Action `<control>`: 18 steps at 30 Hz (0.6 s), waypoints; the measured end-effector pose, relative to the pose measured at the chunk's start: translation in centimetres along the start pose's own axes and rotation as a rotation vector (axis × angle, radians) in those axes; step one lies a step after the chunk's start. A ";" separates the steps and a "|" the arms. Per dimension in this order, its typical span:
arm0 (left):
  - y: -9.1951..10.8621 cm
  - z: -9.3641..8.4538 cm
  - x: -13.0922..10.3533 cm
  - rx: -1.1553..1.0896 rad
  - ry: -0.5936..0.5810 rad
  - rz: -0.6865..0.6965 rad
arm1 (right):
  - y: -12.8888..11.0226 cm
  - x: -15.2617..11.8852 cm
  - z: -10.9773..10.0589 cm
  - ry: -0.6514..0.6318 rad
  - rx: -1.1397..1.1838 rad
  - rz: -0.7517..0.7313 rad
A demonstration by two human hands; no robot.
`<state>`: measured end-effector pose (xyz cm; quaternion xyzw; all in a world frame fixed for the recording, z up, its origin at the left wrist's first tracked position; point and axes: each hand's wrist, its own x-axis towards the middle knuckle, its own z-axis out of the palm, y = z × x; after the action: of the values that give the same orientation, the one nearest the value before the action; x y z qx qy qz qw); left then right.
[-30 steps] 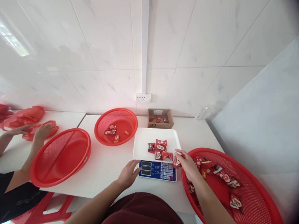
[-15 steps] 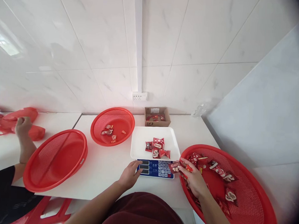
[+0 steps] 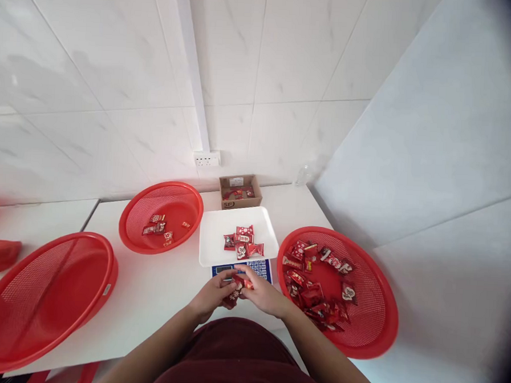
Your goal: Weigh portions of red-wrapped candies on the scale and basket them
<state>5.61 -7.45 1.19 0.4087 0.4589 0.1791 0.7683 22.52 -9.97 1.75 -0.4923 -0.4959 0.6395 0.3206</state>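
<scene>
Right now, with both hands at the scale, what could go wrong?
The red packet between the left hand and right hand might slip from the grip. The right hand partly hides the scale keypad, so a key could be pressed. The right basket seems to overhang the table, so a bump might tip it.

From here, the held packet looks dark red with pale lettering. The tray is white, the panel blue, the basket at the worktop's right edge bright red.
</scene>
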 end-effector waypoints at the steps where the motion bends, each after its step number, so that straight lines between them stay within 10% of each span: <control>1: -0.2 -0.2 0.1 -0.006 0.029 0.004 | 0.6 0.2 -0.3 0.049 0.039 0.065; 7: -1.2 -1.3 -0.3 -0.071 0.159 -0.025 | 1.8 2.7 -2.5 0.402 0.186 0.152; 18: -1.6 -1.7 -1.1 -0.088 0.147 -0.002 | -2.1 4.4 -4.1 0.411 0.095 -0.047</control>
<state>3.44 -8.35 0.13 0.3600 0.5060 0.2279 0.7499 24.93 -4.06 2.23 -0.5850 -0.4009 0.5407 0.4525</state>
